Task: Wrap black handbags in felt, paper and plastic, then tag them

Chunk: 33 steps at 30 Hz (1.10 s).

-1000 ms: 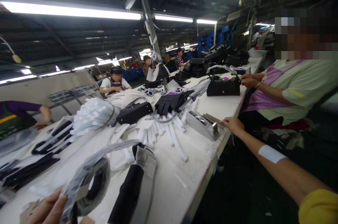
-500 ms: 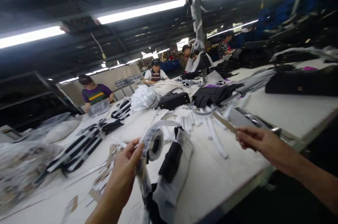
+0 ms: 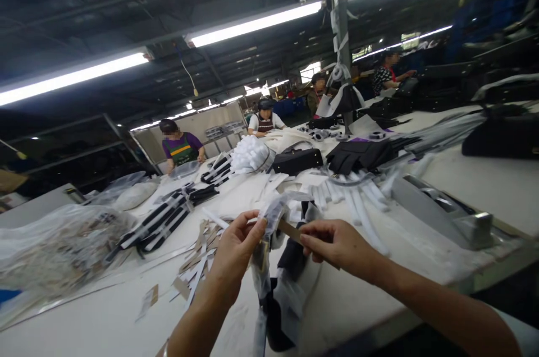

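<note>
My left hand (image 3: 242, 245) pinches a black strap wrapped in clear plastic film (image 3: 273, 212), which curves up from the table's near side. Between the fingers and thumb of my right hand (image 3: 332, 242) is a flat brown strip (image 3: 289, 230). The strip's far end touches or lies very close to the wrapped strap, just right of my left fingertips. Black padded parts (image 3: 291, 259) with loose film hang or lie below both hands; where they join is hidden.
Cut strips (image 3: 197, 259) lie scattered on the white table (image 3: 101, 323). A plastic bag of scraps (image 3: 63, 247) is at left, a metal tape dispenser (image 3: 442, 214) at right. Black bags (image 3: 297, 160) and white rolls (image 3: 250, 154) stand further back. Several people sit beyond.
My right hand has moved left with the brown strip, up to the wrapped strap in my left hand. The view has turned slightly left, so the surroundings appear further right.
</note>
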Motion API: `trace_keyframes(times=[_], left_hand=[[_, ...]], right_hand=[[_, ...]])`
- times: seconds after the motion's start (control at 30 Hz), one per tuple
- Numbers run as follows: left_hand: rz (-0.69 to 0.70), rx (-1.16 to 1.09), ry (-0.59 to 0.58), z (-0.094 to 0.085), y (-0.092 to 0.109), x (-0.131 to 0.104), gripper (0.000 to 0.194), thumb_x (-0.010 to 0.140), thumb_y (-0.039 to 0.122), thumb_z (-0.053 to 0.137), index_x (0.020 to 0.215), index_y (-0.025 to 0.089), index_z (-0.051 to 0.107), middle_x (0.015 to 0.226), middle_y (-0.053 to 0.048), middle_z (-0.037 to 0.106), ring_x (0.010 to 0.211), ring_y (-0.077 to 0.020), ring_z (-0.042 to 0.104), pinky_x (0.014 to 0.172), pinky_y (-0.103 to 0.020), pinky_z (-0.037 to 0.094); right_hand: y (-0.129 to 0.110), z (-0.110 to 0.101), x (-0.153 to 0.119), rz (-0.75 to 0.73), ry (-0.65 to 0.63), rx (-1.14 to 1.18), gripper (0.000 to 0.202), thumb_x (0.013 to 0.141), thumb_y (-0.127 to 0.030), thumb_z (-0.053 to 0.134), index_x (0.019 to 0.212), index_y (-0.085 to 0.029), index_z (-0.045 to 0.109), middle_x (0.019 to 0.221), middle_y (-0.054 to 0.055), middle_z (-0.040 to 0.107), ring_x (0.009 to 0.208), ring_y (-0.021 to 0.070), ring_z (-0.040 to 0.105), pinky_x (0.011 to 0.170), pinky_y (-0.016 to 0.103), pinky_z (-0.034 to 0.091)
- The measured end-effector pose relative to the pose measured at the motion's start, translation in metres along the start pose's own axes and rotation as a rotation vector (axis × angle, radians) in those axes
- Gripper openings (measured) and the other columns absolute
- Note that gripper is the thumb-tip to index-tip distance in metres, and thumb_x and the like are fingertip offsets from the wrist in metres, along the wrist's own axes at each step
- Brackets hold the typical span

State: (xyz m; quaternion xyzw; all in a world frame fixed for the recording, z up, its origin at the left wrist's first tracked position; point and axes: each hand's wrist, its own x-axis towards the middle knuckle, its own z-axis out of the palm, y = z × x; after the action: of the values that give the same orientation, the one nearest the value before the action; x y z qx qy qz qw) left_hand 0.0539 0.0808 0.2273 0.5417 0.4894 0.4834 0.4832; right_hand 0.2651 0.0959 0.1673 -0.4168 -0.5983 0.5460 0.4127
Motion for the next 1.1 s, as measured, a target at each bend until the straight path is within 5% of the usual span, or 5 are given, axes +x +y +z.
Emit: trace_keyframes(times=[0.2,0.4,0.77,0.97,1.1], left_hand=[[0.031,0.017,-0.062,0.002,0.001,-0.002,0.046,0.078,0.054,0.074,0.106,0.018,0.063,0.085,-0.004,0.074,0.079,-0.0189,0.068,0.073,-0.026,0.048],[0.070,0.053,-0.087,-0.003,-0.002,0.001,0.048,0.078,0.054,0.074,0.106,0.018,0.063,0.088,-0.007,0.075,0.080,-0.0214,0.069,0.073,-0.029,0.050],[0.166,0.149,-0.082,-0.002,-0.002,-0.005,0.035,0.083,0.047,0.071,0.101,0.019,0.060,0.093,-0.007,0.073,0.088,-0.0222,0.069,0.079,-0.031,0.051],[0.066,-0.036,0.153,-0.001,-0.014,0.001,0.097,0.062,0.047,0.089,0.143,0.026,0.039,0.137,-0.018,0.055,0.096,-0.0246,0.069,0.080,-0.034,0.054],[-0.013,-0.209,0.069,0.004,-0.011,0.002,0.120,0.065,0.044,0.088,0.156,0.027,0.013,0.112,-0.012,0.071,0.106,-0.0285,0.067,0.095,-0.040,0.048]], right_hand=[[-0.021,0.016,0.020,-0.055,-0.076,0.167,0.044,0.074,-0.053,0.079,0.101,-0.019,0.078,0.076,0.003,0.070,0.064,0.0133,0.057,0.061,0.025,0.044],[-0.037,0.015,0.012,0.085,-0.241,0.362,0.044,0.079,-0.059,0.073,0.095,-0.018,0.078,0.090,0.005,0.070,0.083,0.0183,0.059,0.077,0.028,0.047],[-0.043,0.033,0.008,0.089,-0.076,0.332,0.046,0.076,-0.056,0.076,0.105,-0.020,0.071,0.110,0.005,0.069,0.113,0.0246,0.056,0.097,0.037,0.040],[-0.039,0.028,0.011,0.103,-0.091,0.272,0.048,0.076,-0.058,0.075,0.110,-0.024,0.071,0.113,0.004,0.070,0.114,0.0252,0.055,0.092,0.035,0.039],[-0.038,0.024,0.016,0.122,-0.083,0.217,0.047,0.076,-0.059,0.074,0.105,-0.022,0.073,0.105,0.005,0.070,0.105,0.0233,0.055,0.084,0.033,0.039]])
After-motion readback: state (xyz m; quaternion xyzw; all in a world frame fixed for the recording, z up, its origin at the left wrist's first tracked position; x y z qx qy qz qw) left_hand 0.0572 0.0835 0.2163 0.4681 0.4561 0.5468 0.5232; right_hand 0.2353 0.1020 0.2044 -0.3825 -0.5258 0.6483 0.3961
